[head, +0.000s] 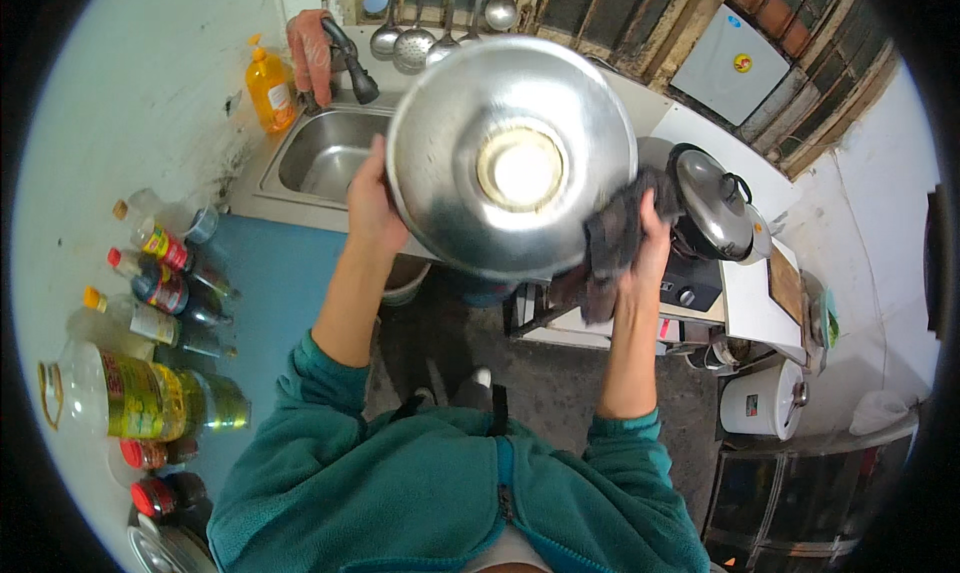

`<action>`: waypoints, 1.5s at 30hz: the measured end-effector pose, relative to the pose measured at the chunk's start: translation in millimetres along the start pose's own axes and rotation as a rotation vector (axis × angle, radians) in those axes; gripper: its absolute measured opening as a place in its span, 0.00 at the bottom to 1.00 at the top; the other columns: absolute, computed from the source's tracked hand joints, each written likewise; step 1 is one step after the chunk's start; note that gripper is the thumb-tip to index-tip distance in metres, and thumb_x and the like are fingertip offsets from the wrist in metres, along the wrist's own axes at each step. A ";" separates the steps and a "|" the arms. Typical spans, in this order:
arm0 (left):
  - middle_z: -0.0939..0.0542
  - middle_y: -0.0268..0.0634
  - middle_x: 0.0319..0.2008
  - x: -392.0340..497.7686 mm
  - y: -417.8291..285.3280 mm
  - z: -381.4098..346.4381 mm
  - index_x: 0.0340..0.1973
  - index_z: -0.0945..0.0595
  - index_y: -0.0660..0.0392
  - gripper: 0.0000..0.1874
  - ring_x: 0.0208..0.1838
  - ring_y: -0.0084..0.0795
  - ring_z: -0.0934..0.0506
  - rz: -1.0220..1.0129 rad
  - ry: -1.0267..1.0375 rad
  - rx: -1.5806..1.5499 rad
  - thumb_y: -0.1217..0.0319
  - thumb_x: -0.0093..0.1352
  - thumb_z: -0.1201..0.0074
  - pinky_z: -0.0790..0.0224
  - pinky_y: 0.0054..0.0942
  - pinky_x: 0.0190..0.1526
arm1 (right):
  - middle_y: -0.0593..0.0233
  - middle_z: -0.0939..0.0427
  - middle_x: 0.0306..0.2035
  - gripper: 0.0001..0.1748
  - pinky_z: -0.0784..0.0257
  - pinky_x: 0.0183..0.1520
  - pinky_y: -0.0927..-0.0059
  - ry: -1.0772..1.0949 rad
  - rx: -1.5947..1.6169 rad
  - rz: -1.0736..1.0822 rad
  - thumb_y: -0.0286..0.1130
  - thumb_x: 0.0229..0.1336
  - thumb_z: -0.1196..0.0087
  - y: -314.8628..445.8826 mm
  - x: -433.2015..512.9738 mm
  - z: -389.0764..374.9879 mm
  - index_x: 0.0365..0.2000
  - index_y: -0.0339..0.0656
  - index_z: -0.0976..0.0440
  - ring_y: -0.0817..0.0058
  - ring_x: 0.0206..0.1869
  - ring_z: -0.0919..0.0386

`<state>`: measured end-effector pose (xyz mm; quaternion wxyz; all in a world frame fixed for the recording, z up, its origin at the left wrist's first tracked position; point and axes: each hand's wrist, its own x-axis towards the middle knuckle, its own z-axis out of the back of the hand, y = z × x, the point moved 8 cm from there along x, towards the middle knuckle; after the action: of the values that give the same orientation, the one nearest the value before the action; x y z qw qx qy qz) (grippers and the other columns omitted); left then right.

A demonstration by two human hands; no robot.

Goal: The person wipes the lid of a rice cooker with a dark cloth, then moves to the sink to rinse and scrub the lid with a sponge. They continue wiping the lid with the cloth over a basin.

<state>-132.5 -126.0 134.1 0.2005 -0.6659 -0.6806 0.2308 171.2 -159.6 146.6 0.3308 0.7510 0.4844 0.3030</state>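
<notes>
A large round piece of shiny metal cookware (450,198), a lid or basin, is held up before me, its raised centre ring facing the camera. At its left rim my left hand (376,209) grips the edge, thumb upward. My right hand (646,243) holds a dark cloth (611,235) against the lower right rim. The cookware hides part of the counter and some of the hanging ladles behind it.
A steel sink (330,157) with a black faucet (360,78) lies behind left. Bottles, among them a large oil bottle (142,397), line the blue surface (277,273). A lidded pot (712,205) sits on the stove (686,284) at right. Ladles (414,48) hang behind.
</notes>
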 end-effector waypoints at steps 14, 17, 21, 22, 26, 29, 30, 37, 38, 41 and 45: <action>0.28 0.25 0.24 161.2 67.2 11.8 0.26 0.25 0.58 0.17 0.28 0.15 0.35 -0.395 -0.021 0.334 0.61 0.73 0.59 0.41 0.19 0.31 | 0.50 0.24 0.44 0.23 0.33 0.50 0.58 0.444 -1.148 -0.207 0.38 0.53 0.44 -187.0 208.3 43.9 0.43 0.29 0.29 0.57 0.47 0.27; 0.34 0.22 0.20 187.8 95.5 25.2 0.21 0.28 0.56 0.19 0.26 0.15 0.40 -0.397 -0.058 0.545 0.61 0.73 0.59 0.46 0.19 0.27 | 0.44 0.47 0.64 0.40 0.51 0.63 0.44 0.683 -1.797 -0.375 0.50 0.50 0.44 -231.9 205.9 72.9 0.57 0.34 0.39 0.52 0.68 0.52; 0.34 0.22 0.20 222.1 119.1 44.8 0.21 0.28 0.57 0.18 0.25 0.15 0.41 -0.266 -0.059 0.542 0.62 0.73 0.60 0.47 0.19 0.27 | 0.48 0.61 0.68 0.49 0.62 0.63 0.32 0.723 -2.042 -0.456 0.58 0.47 0.47 -250.4 196.0 84.7 0.62 0.37 0.47 0.48 0.70 0.69; 0.34 0.22 0.20 228.7 122.2 48.2 0.21 0.28 0.57 0.18 0.25 0.15 0.41 -0.257 -0.066 0.536 0.62 0.73 0.60 0.46 0.19 0.27 | 0.48 0.60 0.68 0.45 0.63 0.61 0.29 0.713 -2.067 -0.446 0.56 0.48 0.47 -254.5 193.6 84.1 0.61 0.38 0.44 0.44 0.69 0.70; 0.30 0.23 0.22 248.4 144.1 60.4 0.24 0.26 0.58 0.18 0.26 0.15 0.37 -0.030 -0.059 0.501 0.62 0.73 0.60 0.43 0.20 0.30 | 0.45 0.49 0.65 0.32 0.56 0.62 0.34 0.802 -2.196 -0.545 0.43 0.50 0.51 -274.6 186.6 90.7 0.54 0.37 0.34 0.45 0.69 0.60; 0.26 0.25 0.24 254.0 148.6 56.2 0.27 0.23 0.59 0.18 0.28 0.15 0.34 -0.038 0.062 0.538 0.61 0.73 0.60 0.40 0.20 0.32 | 0.43 0.38 0.59 0.26 0.43 0.61 0.49 0.634 -2.013 -0.601 0.38 0.51 0.52 -272.4 195.9 98.6 0.50 0.37 0.31 0.48 0.62 0.41; 0.24 0.27 0.27 255.1 152.1 55.3 0.31 0.22 0.60 0.18 0.30 0.16 0.31 -0.007 0.117 0.500 0.60 0.73 0.60 0.38 0.20 0.34 | 0.43 0.29 0.51 0.23 0.35 0.56 0.59 0.522 -1.980 -0.523 0.35 0.51 0.53 -262.1 202.3 100.5 0.47 0.35 0.30 0.49 0.52 0.29; 0.20 0.37 0.38 264.5 169.2 71.9 0.41 0.22 0.62 0.19 0.38 0.26 0.23 0.203 0.133 0.411 0.57 0.72 0.58 0.31 0.27 0.43 | 0.44 0.23 0.39 0.19 0.33 0.50 0.60 -0.200 -1.222 -0.226 0.35 0.52 0.47 -185.6 185.7 108.1 0.42 0.32 0.28 0.50 0.45 0.25; 0.20 0.38 0.39 264.7 172.6 69.9 0.42 0.22 0.62 0.20 0.39 0.27 0.23 0.231 0.145 0.373 0.57 0.72 0.58 0.31 0.28 0.43 | 0.45 0.22 0.37 0.16 0.33 0.47 0.62 -0.194 -1.019 -0.148 0.32 0.53 0.47 -180.1 179.3 95.4 0.40 0.31 0.28 0.52 0.42 0.24; 0.20 0.37 0.39 260.7 182.2 61.4 0.44 0.24 0.62 0.21 0.40 0.28 0.23 0.275 0.150 0.349 0.56 0.72 0.59 0.30 0.28 0.44 | 0.46 0.22 0.35 0.14 0.32 0.47 0.63 -0.080 -0.939 0.118 0.30 0.55 0.48 -161.5 160.1 38.9 0.40 0.31 0.28 0.53 0.41 0.23; 0.20 0.35 0.38 251.1 187.1 43.7 0.43 0.23 0.61 0.19 0.38 0.24 0.24 0.216 0.178 0.362 0.57 0.72 0.58 0.31 0.24 0.42 | 0.43 0.26 0.40 0.18 0.34 0.49 0.59 0.031 -1.079 0.175 0.30 0.56 0.49 -172.0 137.1 -28.3 0.44 0.29 0.32 0.48 0.44 0.27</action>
<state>-13.9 124.0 -18.8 0.3499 -0.7058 -0.5324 0.3098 106.1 27.1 46.0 0.6356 0.5077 0.2006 0.5459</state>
